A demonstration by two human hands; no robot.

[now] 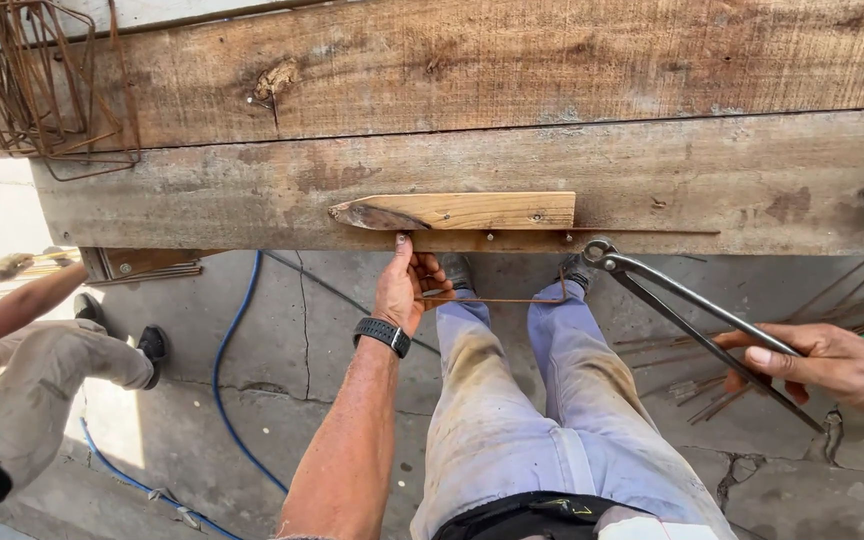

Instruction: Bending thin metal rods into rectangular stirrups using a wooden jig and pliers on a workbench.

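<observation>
left hand [407, 290] curled loosely around a thin rusty bent rod [512, 298], index finger stretched up touching the lower edge of the plank bench [752, 180]. black watch on that wrist. right hand [832, 365] closed around both long handles of steel pincers [692, 315], handles held near together; pincer head sits at the bench edge, at the rod's upturned right end, jaw gap too small to tell. the rod runs level just below the bench edge, over the knees, thin and brown. a small wooden block [457, 211] is fixed on the bench just above the left hand. no containers in view. bent rusty stirrups [37, 80] piled top left on bench. loose rods [732, 385] on concrete at right, blue hose [227, 350] on floor. another person's arm [2, 300] at left edge.
</observation>
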